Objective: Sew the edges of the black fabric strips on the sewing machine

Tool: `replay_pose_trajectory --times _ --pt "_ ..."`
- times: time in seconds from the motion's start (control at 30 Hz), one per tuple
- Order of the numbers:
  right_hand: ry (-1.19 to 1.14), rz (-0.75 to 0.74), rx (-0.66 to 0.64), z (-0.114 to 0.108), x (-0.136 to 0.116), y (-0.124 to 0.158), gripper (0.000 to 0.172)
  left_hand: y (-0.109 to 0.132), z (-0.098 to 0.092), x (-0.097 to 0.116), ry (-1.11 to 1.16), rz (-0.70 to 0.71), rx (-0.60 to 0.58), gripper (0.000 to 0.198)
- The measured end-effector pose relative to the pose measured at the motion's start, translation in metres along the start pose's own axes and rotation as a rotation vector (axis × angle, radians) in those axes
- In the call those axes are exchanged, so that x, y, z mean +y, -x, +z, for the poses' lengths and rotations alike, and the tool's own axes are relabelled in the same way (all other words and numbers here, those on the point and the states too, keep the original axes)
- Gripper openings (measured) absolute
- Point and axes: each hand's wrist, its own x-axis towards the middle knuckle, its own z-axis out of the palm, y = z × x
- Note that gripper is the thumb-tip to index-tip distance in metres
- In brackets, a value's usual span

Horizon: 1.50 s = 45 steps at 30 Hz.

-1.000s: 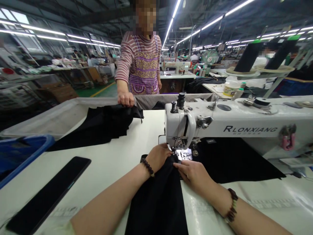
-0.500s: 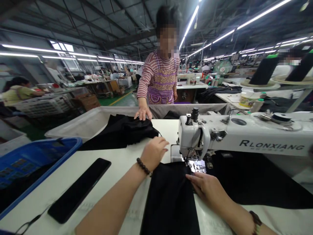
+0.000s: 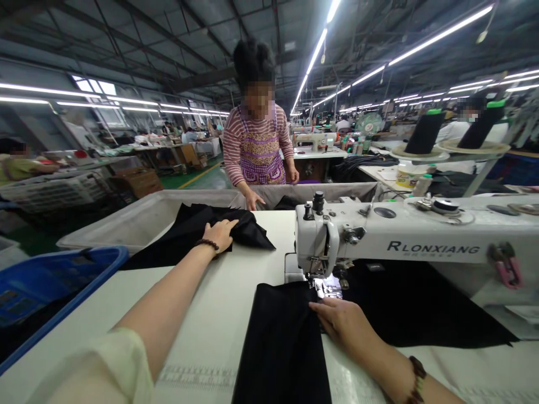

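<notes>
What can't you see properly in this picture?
Head view:
- Needle of the sewing machine: too small, tucked behind the machine's front.
- Black cloth pile under the left hand: folds merge, number of pieces unclear.
- Blue basket: cut off by the left edge, contents dark.
- Black fabric under the right hand: runs off the bottom edge.

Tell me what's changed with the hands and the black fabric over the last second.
The left hand let go of the black piece under the sewing machine, moved forward and left, and now lies on the black fabric pile. The co-worker's hand drew back to that pile's far edge. The right hand stays flat on the black piece.
</notes>
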Motion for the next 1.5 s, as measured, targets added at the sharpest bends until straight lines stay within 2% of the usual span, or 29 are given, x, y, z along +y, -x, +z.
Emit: replay_pose_trajectory --times 0.1,0.2,0.3,0.37,0.43,0.53,0.6,0.67,0.73,0.77,0.8,0.83,0.9,0.97,1.0,1.03,1.1,1.23,1.37,1.5 --pt "-0.006 0.004 -0.021 -0.001 0.0 0.0 0.029 -0.004 -0.012 -0.001 -0.021 0.022 0.08 0.038" --pt "-0.012 0.009 -0.025 0.0 0.001 0.0 0.029 0.008 -0.041 -0.013 -0.051 -0.003 0.207 0.036" --pt "-0.002 0.0 -0.006 0.0 0.002 0.001 0.029 0.043 -0.069 -0.032 -0.086 -0.051 0.315 0.035" --pt "0.011 -0.02 0.004 -0.001 0.002 0.001 0.028 0.075 -0.075 -0.044 -0.112 -0.096 0.354 0.034" --pt "0.022 -0.038 0.005 -0.002 0.002 0.001 0.028 0.107 -0.067 -0.055 -0.135 -0.133 0.331 0.033" --pt "0.025 -0.047 -0.003 -0.004 0.002 0.0 0.027 0.144 -0.043 -0.065 -0.141 -0.112 0.14 0.033" --pt "0.028 -0.046 -0.018 -0.009 0.0 0.002 0.029 0.162 -0.034 -0.063 -0.177 -0.105 0.012 0.034" --pt "0.05 -0.054 -0.023 -0.017 -0.007 0.01 0.035 0.179 -0.037 -0.05 -0.25 -0.095 0.0 0.034" --pt "0.041 -0.052 0.002 -0.032 -0.019 0.028 0.039 0.198 -0.049 -0.021 -0.261 0.039 0.107 0.039" --pt "-0.003 -0.045 0.016 -0.04 -0.027 0.039 0.036 0.208 -0.054 0.0 -0.183 0.188 0.205 0.038" --pt "-0.086 -0.028 0.017 -0.048 -0.036 0.053 0.029 0.219 -0.058 0.023 -0.072 0.393 0.25 0.037" --pt "-0.212 -0.008 0.0 -0.054 -0.044 0.067 0.022 0.23 -0.059 0.047 0.035 0.575 0.246 0.038" --pt "-0.462 0.03 -0.187 -0.058 -0.058 0.097 0.019 0.248 -0.053 0.094 0.162 0.816 0.122 0.04" --pt "-0.601 0.105 -0.336 -0.049 -0.066 0.121 0.02 0.258 -0.041 0.127 0.206 0.893 0.114 0.035" --pt "-0.64 0.168 -0.34 -0.039 -0.069 0.131 0.017 0.261 -0.035 0.137 0.217 0.896 0.131 0.031" --pt "-0.683 0.239 -0.301 -0.027 -0.07 0.138 0.015 0.262 -0.03 0.143 0.233 0.885 0.154 0.027" --pt "-0.851 0.352 -0.228 -0.002 -0.072 0.145 0.026 0.262 -0.025 0.145 0.295 0.856 0.188 0.026" --pt "-1.379 0.474 -0.196 0.037 -0.076 0.141 0.043 0.263 -0.033 0.138 0.493 0.8 0.255 0.029" --pt "-1.693 0.589 -0.17 0.049 -0.082 0.138 0.044 0.268 -0.041 0.138 0.637 0.671 0.255 0.028" --pt "-1.727 0.631 -0.15 0.052 -0.085 0.144 0.042 0.266 -0.041 0.144 0.634 0.671 0.226 0.032"
